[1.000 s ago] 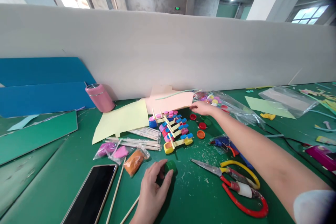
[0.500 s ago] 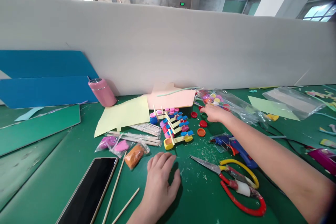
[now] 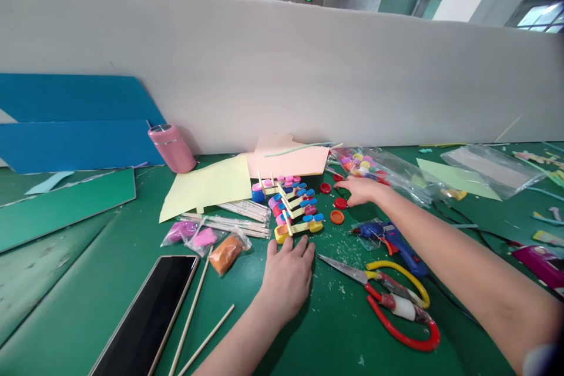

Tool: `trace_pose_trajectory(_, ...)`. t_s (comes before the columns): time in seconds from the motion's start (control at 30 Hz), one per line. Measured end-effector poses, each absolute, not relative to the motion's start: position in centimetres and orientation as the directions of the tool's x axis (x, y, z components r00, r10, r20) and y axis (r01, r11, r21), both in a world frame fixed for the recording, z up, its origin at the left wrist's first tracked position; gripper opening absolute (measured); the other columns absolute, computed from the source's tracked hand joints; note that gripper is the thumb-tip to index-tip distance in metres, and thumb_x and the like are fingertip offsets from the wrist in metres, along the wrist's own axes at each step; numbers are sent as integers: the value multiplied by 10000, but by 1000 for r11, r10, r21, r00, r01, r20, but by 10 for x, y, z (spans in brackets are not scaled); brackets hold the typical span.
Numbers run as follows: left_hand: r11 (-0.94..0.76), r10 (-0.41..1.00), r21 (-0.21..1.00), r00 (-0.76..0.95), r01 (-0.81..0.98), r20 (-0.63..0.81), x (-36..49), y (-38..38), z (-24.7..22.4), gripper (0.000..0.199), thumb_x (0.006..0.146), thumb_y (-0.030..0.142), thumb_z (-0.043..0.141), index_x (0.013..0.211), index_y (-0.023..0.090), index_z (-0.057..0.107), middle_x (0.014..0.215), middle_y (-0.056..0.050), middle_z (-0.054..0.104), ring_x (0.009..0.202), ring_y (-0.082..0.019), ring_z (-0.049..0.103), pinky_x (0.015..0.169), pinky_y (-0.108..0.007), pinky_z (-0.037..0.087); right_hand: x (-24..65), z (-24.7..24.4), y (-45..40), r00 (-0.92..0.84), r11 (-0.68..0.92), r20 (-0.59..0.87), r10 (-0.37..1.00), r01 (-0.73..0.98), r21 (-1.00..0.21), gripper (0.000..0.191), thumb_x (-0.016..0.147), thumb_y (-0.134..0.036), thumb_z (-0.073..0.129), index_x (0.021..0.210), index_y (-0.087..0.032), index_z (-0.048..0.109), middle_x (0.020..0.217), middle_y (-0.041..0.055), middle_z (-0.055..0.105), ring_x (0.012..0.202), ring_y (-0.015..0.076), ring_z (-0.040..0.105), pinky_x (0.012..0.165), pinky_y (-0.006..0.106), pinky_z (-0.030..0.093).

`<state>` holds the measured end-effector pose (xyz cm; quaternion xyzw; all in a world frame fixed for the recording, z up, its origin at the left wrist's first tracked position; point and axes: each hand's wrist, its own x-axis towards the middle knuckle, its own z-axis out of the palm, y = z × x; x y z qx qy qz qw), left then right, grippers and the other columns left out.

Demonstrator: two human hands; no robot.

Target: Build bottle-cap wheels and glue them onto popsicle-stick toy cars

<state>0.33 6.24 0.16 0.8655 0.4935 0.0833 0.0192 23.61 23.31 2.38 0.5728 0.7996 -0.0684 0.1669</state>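
My left hand (image 3: 288, 273) lies palm down on the green table, fingers spread. Its fingertips are close to the near yellow end of a row of small craft pieces (image 3: 299, 226), made of pale sticks with pink, blue and yellow parts. My right hand (image 3: 362, 190) reaches to the back, thumb and fingers around a dark green bottle cap, mostly hidden. Near it lie a red bottle cap (image 3: 325, 188), another red cap (image 3: 340, 203) and an orange cap (image 3: 337, 217). A clear bag of coloured pieces (image 3: 363, 163) lies just behind that hand.
Scissors (image 3: 352, 271) and a blue glue gun (image 3: 405, 247) lie at right. A phone (image 3: 147, 317), thin sticks (image 3: 207, 341), bagged orange clay (image 3: 227, 254) and yellow paper (image 3: 211, 188) are at left. A pink bottle (image 3: 173, 150) stands against the white partition (image 3: 282, 70).
My left hand has moved forward and right, up to the near craft piece. My right hand has stayed around the green cap, its fingers now covering more of it.
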Motion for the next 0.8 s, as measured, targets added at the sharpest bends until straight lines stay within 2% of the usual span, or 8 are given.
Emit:
trace_pose_trajectory(0.2,-489,868,111,472,865,151,2,74,-2,338,852,209,351,1138,175,528,1266,-106,530,1005,-304,517,792,-528,340,239,22,230,-292,302,-295,910,953,-11,275,870,-281,503,1121,-168,510,1121,68,544,915,187,572,760,384,486)
trace_pose_trajectory(0.33,-474,876,132,451,870,173,-1,70,0,315,866,239,339,1094,176,546,1229,-104,558,995,-280,527,803,-507,336,239,38,221,-294,280,-201,934,955,-96,289,866,-285,509,1129,-168,499,1115,70,540,897,185,572,743,376,488)
trace_pose_trajectory(0.47,-457,884,171,425,873,194,-8,58,2,299,879,250,317,1001,186,583,1118,-89,621,940,-247,555,791,-472,342,230,67,184,-356,326,-102,929,917,-232,503,731,-261,625,1189,-219,422,1133,81,498,733,150,576,643,293,483)
trace_pose_trajectory(0.53,-456,884,208,412,866,221,-14,52,1,278,871,242,339,964,191,596,1071,-84,639,925,-240,561,789,-459,340,221,76,153,-417,376,-81,905,874,-307,500,723,-264,598,1185,-270,406,1164,51,473,726,130,573,628,250,471)
trace_pose_trajectory(0.67,-452,883,277,380,848,276,-27,43,-3,245,836,175,389,949,186,606,1028,-87,652,905,-238,568,765,-432,352,196,73,84,-553,446,-94,828,751,-486,503,670,-208,583,1141,-307,436,1183,17,451,759,130,563,643,232,450)
trace_pose_trajectory(0.8,-422,896,318,337,849,291,-38,36,-2,269,787,131,422,975,180,607,988,-77,663,890,-232,575,758,-411,373,173,53,41,-600,439,-195,776,736,-515,512,657,-210,566,1142,-321,446,1154,18,451,737,153,564,674,279,436)
